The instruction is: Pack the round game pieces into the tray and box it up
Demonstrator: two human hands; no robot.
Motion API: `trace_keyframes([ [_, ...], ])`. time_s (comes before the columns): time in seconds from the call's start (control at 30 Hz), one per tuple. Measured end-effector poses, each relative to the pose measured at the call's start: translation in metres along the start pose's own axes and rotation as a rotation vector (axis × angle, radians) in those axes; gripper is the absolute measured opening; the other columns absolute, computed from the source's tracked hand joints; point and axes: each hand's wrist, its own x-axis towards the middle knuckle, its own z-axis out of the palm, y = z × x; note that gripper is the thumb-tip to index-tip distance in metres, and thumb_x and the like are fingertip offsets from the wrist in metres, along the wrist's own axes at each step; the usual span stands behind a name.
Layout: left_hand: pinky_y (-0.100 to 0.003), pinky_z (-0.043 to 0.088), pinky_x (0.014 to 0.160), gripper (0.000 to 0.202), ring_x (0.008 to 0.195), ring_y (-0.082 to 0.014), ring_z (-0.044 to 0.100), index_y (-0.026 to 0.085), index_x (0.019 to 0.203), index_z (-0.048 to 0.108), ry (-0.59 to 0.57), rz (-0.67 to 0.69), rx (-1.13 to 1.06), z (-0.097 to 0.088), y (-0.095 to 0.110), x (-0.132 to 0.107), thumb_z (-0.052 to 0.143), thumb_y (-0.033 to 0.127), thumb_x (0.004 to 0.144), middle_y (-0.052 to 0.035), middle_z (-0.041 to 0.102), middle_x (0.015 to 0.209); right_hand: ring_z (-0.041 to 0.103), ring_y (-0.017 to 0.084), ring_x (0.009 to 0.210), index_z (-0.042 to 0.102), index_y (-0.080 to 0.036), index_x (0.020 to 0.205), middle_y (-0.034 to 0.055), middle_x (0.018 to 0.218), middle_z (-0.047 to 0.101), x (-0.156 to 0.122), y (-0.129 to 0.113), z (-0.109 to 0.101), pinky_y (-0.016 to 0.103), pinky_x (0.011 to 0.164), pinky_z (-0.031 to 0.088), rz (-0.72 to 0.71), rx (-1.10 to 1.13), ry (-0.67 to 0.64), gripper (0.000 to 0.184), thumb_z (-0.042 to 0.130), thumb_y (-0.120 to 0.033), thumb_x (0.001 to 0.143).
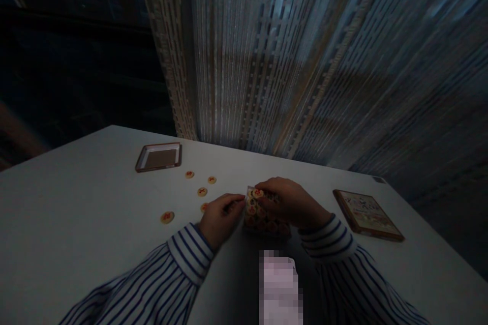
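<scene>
A clear box point(267, 234) full of round xiangqi pieces stands on the table in front of me. Over its top, my right hand point(292, 200) pinches a xiangqi piece point(258, 193) with a red character on it. My left hand point(222, 217) is at the box's left side, fingers curled and thumb and fingertip together near the edge; whether anything is between them is hidden. Left of the box lie several loose pieces with red marks, among them a near-left piece point(166, 217) and a far piece point(189, 174). One more is partly covered by my left hand.
An open tray-like lid point(139, 160) lies at the back left of the white table point(95, 177). On the right rests a flat box with a printed cover point(368, 213). A small dark card point(378, 180) is at the far right corner. Curtains point(244, 60) hang behind the table.
</scene>
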Motion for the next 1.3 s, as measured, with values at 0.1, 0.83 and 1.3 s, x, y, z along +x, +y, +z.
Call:
trace_keyframes([
  [0.1,-0.027,0.05,0.06,0.021,0.064,-0.016,0.062,0.015,0.083,0.069,-0.016,0.015,0.046,0.0,0.001,0.0,0.055,0.027,0.073,-0.0068,0.069,0.076,0.06,0.02,0.09,0.062,-0.018,0.104,0.0079,0.098,0.067,0.0,-0.001,-0.002,0.033,0.078,0.045,0.009,-0.004,-0.029,0.029,0.051,-0.029,0.08],
  [0.83,-0.024,0.05,0.058,0.02,0.066,-0.015,0.062,0.016,0.086,0.068,-0.044,0.061,0.102,0.0,-0.003,-0.001,0.053,0.025,0.075,-0.0063,0.069,0.079,0.057,0.02,0.092,0.061,-0.014,0.103,0.0105,0.099,0.063,0.003,0.009,0.003,0.032,0.08,0.042,0.08,0.006,-0.1,0.029,0.054,-0.02,0.076],
  [1.3,-0.023,0.049,0.057,0.02,0.063,-0.0138,0.061,0.016,0.085,0.067,-0.052,0.055,0.118,-0.001,0.0,-0.001,0.053,0.025,0.075,-0.0057,0.069,0.078,0.06,0.02,0.09,0.063,-0.015,0.102,0.0095,0.098,0.066,0.006,0.009,0.003,0.03,0.079,0.043,0.086,-0.051,-0.135,0.027,0.053,-0.022,0.077],
])
